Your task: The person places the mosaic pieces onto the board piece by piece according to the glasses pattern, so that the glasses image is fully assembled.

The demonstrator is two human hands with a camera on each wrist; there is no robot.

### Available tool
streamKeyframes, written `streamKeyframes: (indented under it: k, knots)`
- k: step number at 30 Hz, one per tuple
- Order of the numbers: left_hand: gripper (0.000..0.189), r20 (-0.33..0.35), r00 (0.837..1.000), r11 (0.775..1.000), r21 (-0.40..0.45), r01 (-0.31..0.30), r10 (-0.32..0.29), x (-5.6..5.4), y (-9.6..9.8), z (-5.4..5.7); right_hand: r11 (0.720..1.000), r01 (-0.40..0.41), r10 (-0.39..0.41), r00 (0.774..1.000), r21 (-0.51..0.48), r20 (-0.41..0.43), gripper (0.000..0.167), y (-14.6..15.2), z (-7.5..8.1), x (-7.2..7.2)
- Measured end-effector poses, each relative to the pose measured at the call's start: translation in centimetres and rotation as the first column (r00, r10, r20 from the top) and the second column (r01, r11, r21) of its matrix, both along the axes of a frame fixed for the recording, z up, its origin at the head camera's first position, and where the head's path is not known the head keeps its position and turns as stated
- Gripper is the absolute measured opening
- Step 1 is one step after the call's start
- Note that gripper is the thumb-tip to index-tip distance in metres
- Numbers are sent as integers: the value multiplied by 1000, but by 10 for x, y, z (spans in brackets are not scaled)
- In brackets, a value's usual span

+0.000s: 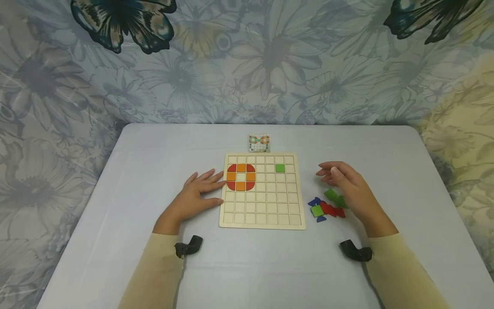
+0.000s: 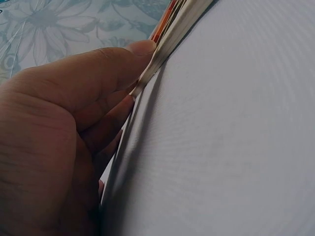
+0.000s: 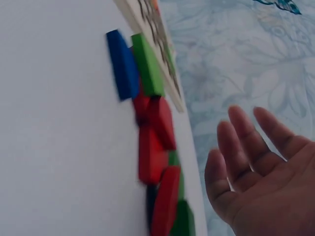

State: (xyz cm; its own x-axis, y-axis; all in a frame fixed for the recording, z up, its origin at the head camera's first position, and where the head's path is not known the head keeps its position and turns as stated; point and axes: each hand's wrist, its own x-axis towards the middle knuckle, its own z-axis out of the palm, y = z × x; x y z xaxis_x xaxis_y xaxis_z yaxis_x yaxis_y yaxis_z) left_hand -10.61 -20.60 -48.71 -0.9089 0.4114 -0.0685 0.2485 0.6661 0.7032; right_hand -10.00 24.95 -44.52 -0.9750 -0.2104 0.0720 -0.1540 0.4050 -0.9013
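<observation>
A wooden grid board [image 1: 262, 206] lies flat on the white table. My left hand [image 1: 194, 193] rests by its left edge, fingers spread and fingertips touching the rim. On the board, red quarter-round corners [image 1: 231, 186] and orange squares [image 1: 241, 186] form a rounded ring at upper left; a lone green square [image 1: 279, 168] sits at upper right. My right hand [image 1: 349, 184] hovers beside the board with loosely bent fingers and nothing in them. Under and beside it lies a loose pile of red pieces [image 3: 152, 155], green pieces [image 3: 147, 66] and blue pieces [image 3: 123, 66].
A small pattern card [image 1: 259, 139] with a coloured grid design lies just beyond the board's far edge. Black wrist cameras are strapped on the left sleeve [image 1: 150, 274] and the right sleeve [image 1: 401, 274]. Behind the table [image 1: 154, 141] hangs a flower-and-butterfly cloth [image 1: 247, 86].
</observation>
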Motion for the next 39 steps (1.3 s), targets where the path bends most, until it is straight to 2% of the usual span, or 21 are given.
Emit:
streamKeyframes:
  k: [9, 14, 18, 21, 25, 27, 32, 36, 39]
  knots:
    - [63, -2, 1000, 1000, 11, 0, 0, 1, 0, 0, 997, 26, -27, 1000, 76, 9, 39, 21, -17, 16]
    - [63, -3, 1000, 1000, 7, -1, 1, 1, -1, -1, 989, 9, -21, 996, 150, 83, 42, 24, -22, 19]
    - [62, -5, 1000, 1000, 7, 5, -5, 0, -1, -1, 972, -115, 93, 989, 207, 113, 51, 28, -23, 17]
    - [62, -6, 1000, 1000, 11, 7, -7, 0, 0, -1, 950, -222, 207, 974, 220, 88, 55, 32, -24, 17]
    - [62, -2, 1000, 1000, 14, 5, -5, 0, 0, -1, 932, -277, 274, 961, 235, 47, 56, 35, -24, 16]
    - [62, 0, 1000, 1000, 16, 5, -5, 0, -1, -1, 931, -270, 269, 962, 246, 40, 53, 35, -25, 16]
    - [62, -2, 1000, 1000, 15, 11, -11, 0, -1, -1, 936, -202, 199, 979, 289, 40, 38, 31, -26, 16]
    - [62, -2, 1000, 1000, 14, 11, -11, 0, -1, -1, 927, -150, 151, 988, 343, 22, 28, 27, -26, 17]
    - [62, -2, 1000, 1000, 16, 12, -12, 0, -1, -1, 922, -125, 124, 992, 368, 25, 26, 24, -25, 16]
